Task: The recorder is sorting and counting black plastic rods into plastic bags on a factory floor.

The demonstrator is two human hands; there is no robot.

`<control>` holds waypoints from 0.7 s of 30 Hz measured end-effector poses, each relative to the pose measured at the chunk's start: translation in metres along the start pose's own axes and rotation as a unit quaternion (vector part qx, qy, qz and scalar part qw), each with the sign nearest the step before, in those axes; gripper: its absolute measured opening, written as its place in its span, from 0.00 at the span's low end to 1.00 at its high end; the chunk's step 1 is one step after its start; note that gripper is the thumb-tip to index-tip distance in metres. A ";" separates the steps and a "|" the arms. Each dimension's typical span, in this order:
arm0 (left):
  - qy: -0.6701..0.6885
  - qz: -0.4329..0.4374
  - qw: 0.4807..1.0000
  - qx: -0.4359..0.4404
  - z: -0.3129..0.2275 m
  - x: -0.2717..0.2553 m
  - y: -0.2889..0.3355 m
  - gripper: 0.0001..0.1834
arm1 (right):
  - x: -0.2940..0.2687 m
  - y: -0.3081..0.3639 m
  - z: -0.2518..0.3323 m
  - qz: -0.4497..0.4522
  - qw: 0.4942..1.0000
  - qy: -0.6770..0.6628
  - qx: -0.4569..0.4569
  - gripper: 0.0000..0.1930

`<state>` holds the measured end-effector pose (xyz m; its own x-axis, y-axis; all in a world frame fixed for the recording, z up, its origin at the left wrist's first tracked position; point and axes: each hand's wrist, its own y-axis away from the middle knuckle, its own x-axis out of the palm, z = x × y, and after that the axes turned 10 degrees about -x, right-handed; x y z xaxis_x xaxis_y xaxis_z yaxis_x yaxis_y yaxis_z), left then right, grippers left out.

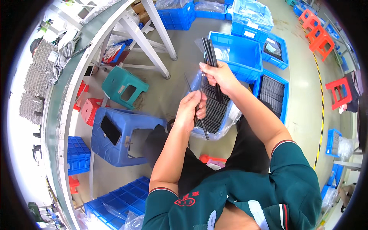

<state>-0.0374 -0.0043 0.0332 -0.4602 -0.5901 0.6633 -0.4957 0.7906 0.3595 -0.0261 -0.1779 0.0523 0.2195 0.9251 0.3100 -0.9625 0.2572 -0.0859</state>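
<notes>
Several dark rods point(210, 51) are gripped in our closed right hand point(221, 76); nearer and left, our left hand point(190, 109) clasps other rods point(205, 131), both hands over a plastic-lined container point(234, 115) holding many more rods point(215, 111).

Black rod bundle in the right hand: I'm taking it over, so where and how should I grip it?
Probably the upper part of the bundle, from the far side, wrapping across it: it is long and slim, that end protrudes beyond the right hand, and the left hand is nearer the lower end.
</notes>
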 end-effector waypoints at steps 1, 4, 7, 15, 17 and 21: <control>-0.007 -0.015 1.000 0.007 0.001 -0.001 0.001 0.13 | 0.002 0.002 -0.001 0.006 1.000 -0.005 0.010 0.11; -0.009 -0.038 0.999 0.025 0.003 0.001 -0.001 0.13 | 0.009 0.008 -0.004 0.022 0.999 -0.025 0.038 0.11; -0.020 -0.060 0.997 0.041 0.005 0.002 -0.004 0.14 | 0.011 0.011 -0.005 0.007 0.997 -0.066 0.046 0.10; -0.038 -0.086 0.994 0.062 0.008 0.003 -0.010 0.14 | 0.018 0.012 -0.013 -0.022 0.995 -0.090 0.042 0.10; -0.043 -0.113 0.990 0.074 0.010 0.006 -0.012 0.15 | 0.019 0.012 -0.013 -0.030 0.994 -0.096 0.043 0.10; -0.027 -0.125 0.989 0.079 0.006 0.004 -0.013 0.16 | 0.025 0.017 -0.013 -0.018 0.996 -0.082 0.042 0.10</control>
<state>-0.0373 -0.0182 0.0271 -0.3452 -0.7756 0.5285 -0.7060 0.5856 0.3982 -0.0349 -0.1471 0.0463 0.2312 0.8555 0.4632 -0.9661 0.2582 0.0054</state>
